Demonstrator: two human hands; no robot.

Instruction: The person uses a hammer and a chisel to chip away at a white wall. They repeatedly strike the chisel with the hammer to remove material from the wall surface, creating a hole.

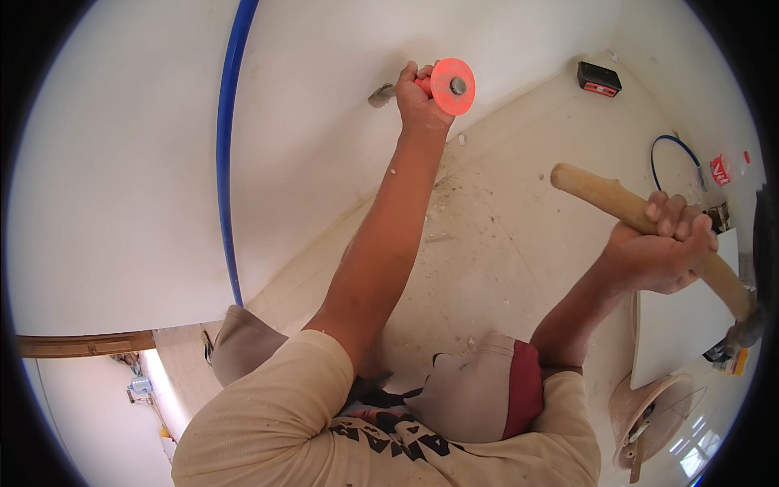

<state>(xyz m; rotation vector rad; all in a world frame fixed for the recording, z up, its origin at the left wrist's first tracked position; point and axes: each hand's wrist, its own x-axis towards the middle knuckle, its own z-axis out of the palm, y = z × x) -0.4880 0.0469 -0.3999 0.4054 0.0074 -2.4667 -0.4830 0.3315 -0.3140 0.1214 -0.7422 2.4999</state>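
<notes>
My left hand [419, 97] grips a chisel with a round orange hand guard [444, 97]. Its grey struck end faces me, and most of the shank is hidden by my fingers. Just beyond the hand, a rough grey patch [381, 95] marks the white wall [316, 122]; I cannot tell whether the chisel's tip touches it. Off to the right, my right hand [660, 246] is closed around the wooden handle [599, 192] of a hammer. The dark hammer head [745, 335] is raised near the right rim of the view, partly cut off.
A blue flexible conduit [226, 182] runs down the wall. Debris lies on the tiled floor [481, 255]. A black and red device [599, 79] sits in the far corner. At right are a plastic bottle [721, 170], a white board [675, 335] and a bucket [627, 395] with tools.
</notes>
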